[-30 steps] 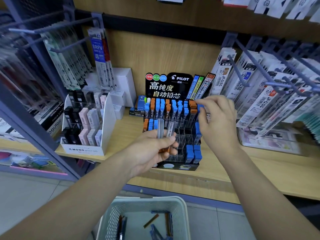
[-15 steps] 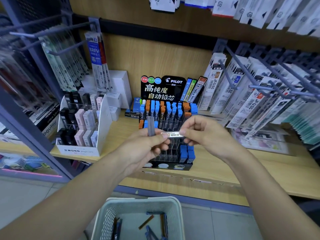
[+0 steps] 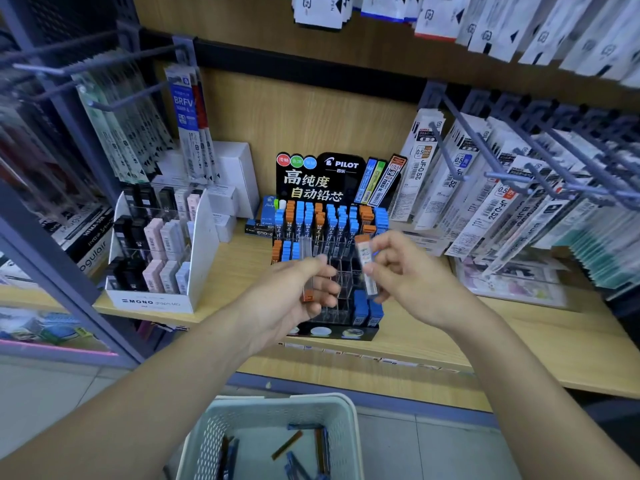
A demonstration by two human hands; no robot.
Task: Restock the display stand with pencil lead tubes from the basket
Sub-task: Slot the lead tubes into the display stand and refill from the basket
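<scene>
We see a clear plastic pencil lead tube with an orange cap (image 3: 364, 252) pinched between the thumb and fingertips of the right hand (image 3: 412, 282), cap end up and slightly tilted, held just in front of the black tiered Pilot display stand (image 3: 325, 174) and not yet in any slot. The left hand (image 3: 291, 299) grips a second clear tube with its orange end pointing down (image 3: 307, 292), thumb pressed across it and the other fingers curled behind it. The two hands are near each other but apart. The stand sits on a light wooden shelf (image 3: 519, 327); its back rows are packed with blue- and orange-capped tubes (image 3: 329, 220), and two blue-capped tubes (image 3: 367, 311) stand in the clear front compartments at the lower right. Below the shelf edge a pale green perforated plastic basket (image 3: 287, 399) holds a few loose tubes (image 3: 286, 445) lying flat. Left of the stand is a white Mono eraser display box (image 3: 152, 302) filled with black, pink and grey erasers
</scene>
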